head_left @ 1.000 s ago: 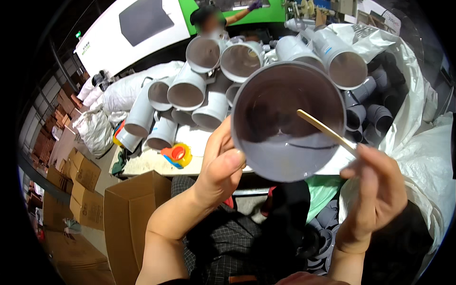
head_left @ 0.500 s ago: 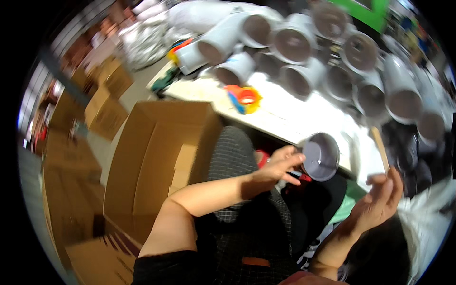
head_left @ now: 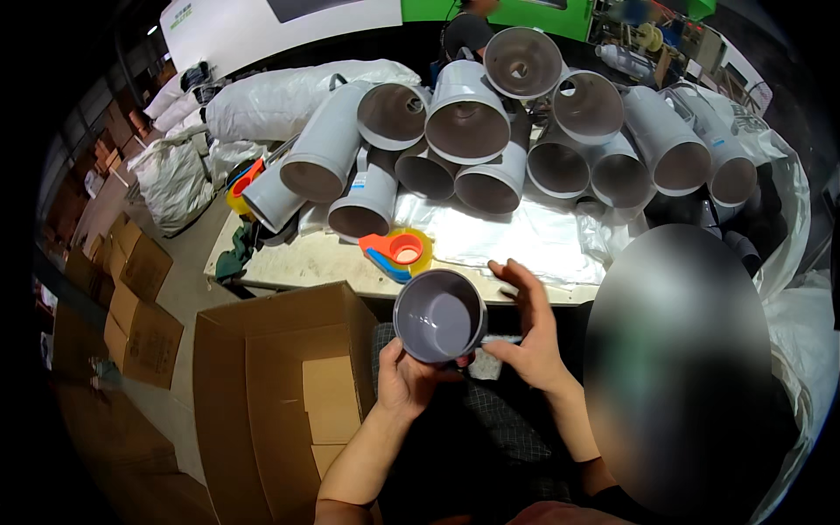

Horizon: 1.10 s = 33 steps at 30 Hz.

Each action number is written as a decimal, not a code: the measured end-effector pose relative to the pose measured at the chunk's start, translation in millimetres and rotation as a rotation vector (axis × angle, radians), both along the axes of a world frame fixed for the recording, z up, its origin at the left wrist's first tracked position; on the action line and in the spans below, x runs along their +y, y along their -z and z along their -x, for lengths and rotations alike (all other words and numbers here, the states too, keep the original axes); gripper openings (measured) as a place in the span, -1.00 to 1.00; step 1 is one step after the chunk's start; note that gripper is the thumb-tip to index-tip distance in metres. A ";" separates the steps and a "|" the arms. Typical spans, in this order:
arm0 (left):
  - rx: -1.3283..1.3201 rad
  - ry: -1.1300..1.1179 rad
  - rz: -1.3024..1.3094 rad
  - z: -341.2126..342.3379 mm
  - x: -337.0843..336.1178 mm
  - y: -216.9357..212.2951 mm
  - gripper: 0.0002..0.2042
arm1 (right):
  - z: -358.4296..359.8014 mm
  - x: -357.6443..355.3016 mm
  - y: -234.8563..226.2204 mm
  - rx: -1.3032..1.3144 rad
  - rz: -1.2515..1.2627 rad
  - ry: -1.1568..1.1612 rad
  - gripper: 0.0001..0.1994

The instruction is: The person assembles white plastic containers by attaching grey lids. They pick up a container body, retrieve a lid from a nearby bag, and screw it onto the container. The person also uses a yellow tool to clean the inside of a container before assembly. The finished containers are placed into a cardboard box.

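Note:
A grey round cup (head_left: 439,317), mouth facing up toward me, is held over my lap at the table's front edge. My left hand (head_left: 408,378) is closed around its lower left side, the thumb against the wall. To the right of the cup is my right hand (head_left: 531,337), its fingers spread and raised. Its thumb points at the cup's lower right edge; whether it touches there I cannot tell. Just beyond the cup lies an orange and blue tape dispenser (head_left: 404,251) with a roll of yellowish tape.
Several stacks of nested grey cups (head_left: 468,122) lie on the table (head_left: 306,262), over clear plastic bags (head_left: 525,236). An open cardboard box (head_left: 227,394) stands at my left. A second tape dispenser (head_left: 242,188) lies at the table's left end. Another person (head_left: 468,35) is behind the stacks.
The view has turned toward the right and steadied. My left hand's hold on the cup has shifted to its lower left side. My right hand has come from well apart to beside the cup.

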<state>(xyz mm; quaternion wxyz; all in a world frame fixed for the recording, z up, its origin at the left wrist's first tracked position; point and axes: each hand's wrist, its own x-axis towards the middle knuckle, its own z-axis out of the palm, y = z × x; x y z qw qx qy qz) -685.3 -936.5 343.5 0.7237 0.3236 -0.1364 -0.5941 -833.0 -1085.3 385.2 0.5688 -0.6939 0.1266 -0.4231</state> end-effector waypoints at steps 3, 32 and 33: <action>0.168 0.112 -0.077 5.3 -9.9 12.3 -0.23 | 13.3 -9.4 10.8 0.146 -0.322 -0.321 0.14; -0.847 0.264 -0.110 125.6 -201.9 -23.2 -0.77 | 308.6 -127.8 128.9 0.688 0.131 0.936 -0.05; -0.978 0.260 -0.019 137.2 -215.3 -32.8 -0.76 | 309.3 -130.9 138.9 0.552 0.046 0.933 -0.02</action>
